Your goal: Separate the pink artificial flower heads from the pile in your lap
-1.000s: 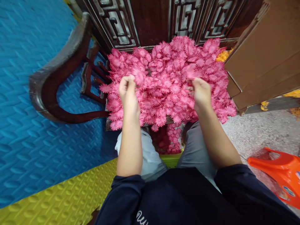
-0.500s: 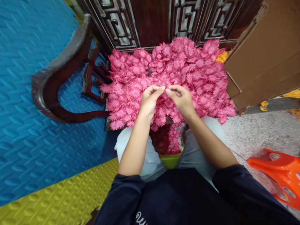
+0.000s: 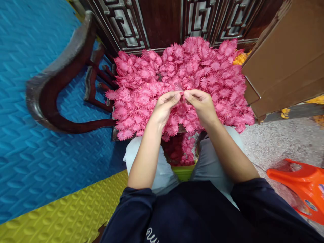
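Note:
Fingertips close together, my left hand [image 3: 165, 104] and my right hand [image 3: 201, 103] meet over a broad heap of pink artificial flowers [image 3: 144, 98]. Between them, both hands pinch one pink flower [image 3: 179, 87], its petals fanning up above the fingertips. Part of this flower is hidden by the fingers and blends with the pile behind. The heap covers the seat of a dark wooden chair [image 3: 68, 129], and more pink flowers [image 3: 187, 146] show lower down between the knees.
A curved armrest [image 3: 37, 91] rises at left over blue matting [image 3: 15, 148]. Brown cardboard [image 3: 286, 64] stands at right, with orange flowers [image 3: 240, 58] beside it. An orange plastic stool [image 3: 303, 185] is on the speckled floor. Carved dark panels [image 3: 164, 23] stand behind, and a green container [image 3: 184, 172] shows below.
My fingertips have spread slightly apart, and the pinched flower's petals now show above them. My right hand has shifted a little to the right.

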A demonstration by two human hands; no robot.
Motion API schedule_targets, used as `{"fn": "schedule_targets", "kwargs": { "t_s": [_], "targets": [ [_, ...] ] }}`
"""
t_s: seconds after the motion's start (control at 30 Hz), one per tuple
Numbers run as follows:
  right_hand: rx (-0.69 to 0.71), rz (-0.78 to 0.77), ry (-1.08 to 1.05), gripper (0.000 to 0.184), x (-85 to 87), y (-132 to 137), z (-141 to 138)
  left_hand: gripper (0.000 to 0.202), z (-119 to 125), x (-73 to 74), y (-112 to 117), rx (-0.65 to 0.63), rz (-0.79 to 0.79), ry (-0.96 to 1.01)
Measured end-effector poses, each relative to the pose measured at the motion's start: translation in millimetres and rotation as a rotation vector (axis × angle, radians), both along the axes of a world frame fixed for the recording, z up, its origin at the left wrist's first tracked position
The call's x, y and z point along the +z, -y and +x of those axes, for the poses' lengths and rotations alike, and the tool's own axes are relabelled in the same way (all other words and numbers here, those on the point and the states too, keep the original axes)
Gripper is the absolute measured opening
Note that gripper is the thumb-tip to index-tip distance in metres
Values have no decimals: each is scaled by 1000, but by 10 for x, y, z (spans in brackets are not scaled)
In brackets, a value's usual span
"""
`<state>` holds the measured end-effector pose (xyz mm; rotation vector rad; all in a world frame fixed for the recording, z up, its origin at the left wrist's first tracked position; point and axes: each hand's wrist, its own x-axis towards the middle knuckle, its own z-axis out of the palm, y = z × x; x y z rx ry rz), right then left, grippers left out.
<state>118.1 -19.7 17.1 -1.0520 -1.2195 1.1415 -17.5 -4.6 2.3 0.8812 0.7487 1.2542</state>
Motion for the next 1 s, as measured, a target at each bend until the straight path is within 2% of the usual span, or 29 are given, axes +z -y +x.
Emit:
{"fn": "schedule_targets", "kwargs": {
  "t_s": [0.27, 0.4, 0.53, 0.7, 0.83, 1.0],
  "targets": [
    [62, -53, 7, 37, -54, -44, 75, 13, -23, 31, 17, -19, -16, -55],
    [64, -49, 22, 36, -64, -48, 86, 18, -16, 22, 18, 3, 60, -86],
    [47, -17, 35, 38, -42, -30, 56, 25, -1, 13, 15, 114, 187, -233],
    [4, -8, 75, 37, -10, 11, -12, 19, 31, -19, 17, 264, 265, -387],
    [-109, -12, 94, 25, -5, 34, -46, 11, 58, -25, 30, 295, 297, -456],
    [-147, 23, 98, 8, -61, -20, -20, 12, 62, -11, 22, 299, 240, -412]
  ]
}}
